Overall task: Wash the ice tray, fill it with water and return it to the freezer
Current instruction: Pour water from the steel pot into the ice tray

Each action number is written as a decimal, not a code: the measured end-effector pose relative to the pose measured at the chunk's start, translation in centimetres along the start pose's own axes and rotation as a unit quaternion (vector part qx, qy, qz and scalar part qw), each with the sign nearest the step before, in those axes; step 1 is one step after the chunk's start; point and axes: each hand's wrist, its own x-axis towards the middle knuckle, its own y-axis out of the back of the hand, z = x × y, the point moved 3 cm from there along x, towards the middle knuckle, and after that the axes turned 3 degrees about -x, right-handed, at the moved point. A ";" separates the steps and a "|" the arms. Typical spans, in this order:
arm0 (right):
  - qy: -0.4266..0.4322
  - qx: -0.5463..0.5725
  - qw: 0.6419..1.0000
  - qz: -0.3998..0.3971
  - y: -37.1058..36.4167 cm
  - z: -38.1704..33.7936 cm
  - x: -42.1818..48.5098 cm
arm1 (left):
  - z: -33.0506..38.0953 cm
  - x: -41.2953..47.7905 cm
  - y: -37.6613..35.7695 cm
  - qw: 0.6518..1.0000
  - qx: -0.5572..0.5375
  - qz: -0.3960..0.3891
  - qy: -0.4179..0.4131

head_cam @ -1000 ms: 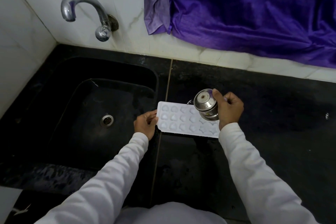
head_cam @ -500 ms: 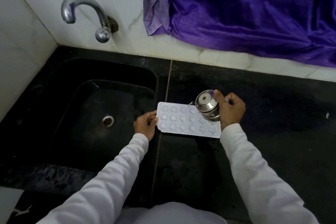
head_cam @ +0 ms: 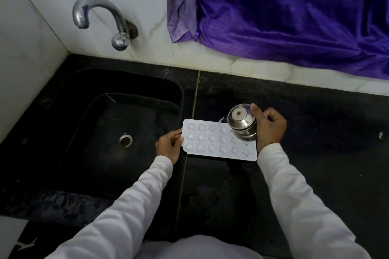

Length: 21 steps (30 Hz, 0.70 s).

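Observation:
A white ice tray [head_cam: 212,142] with heart- and star-shaped cells lies flat on the black counter, just right of the sink. My left hand [head_cam: 169,145] grips its left edge. My right hand [head_cam: 270,125] holds a small steel pot [head_cam: 242,122], tipped over the tray's right end so that its base faces me. A thin glint of water shows beside the pot at the tray's far edge. The pot hides the tray's far right cells.
The black sink [head_cam: 101,132] with its drain [head_cam: 124,140] lies to the left, under a chrome tap [head_cam: 99,17] on the white tiled wall. A purple cloth [head_cam: 284,10] hangs behind the black counter [head_cam: 315,164], which looks wet in front of the tray.
The pot in my right hand has shifted slightly right over the tray's right end. My left hand and the tray have stayed in place.

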 end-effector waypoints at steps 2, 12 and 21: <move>-0.021 0.027 0.999 -0.001 0.2 0.0 0.0 | 0.0 0.0 0.0 1.000 -0.001 0.001 -0.002; -0.012 0.033 0.999 0.034 1.9 -0.2 0.2 | -0.1 0.1 0.0 1.000 0.004 0.004 -0.002; 0.019 -0.017 0.999 0.047 2.7 0.0 0.5 | 0.0 0.0 0.0 1.000 0.013 0.004 -0.004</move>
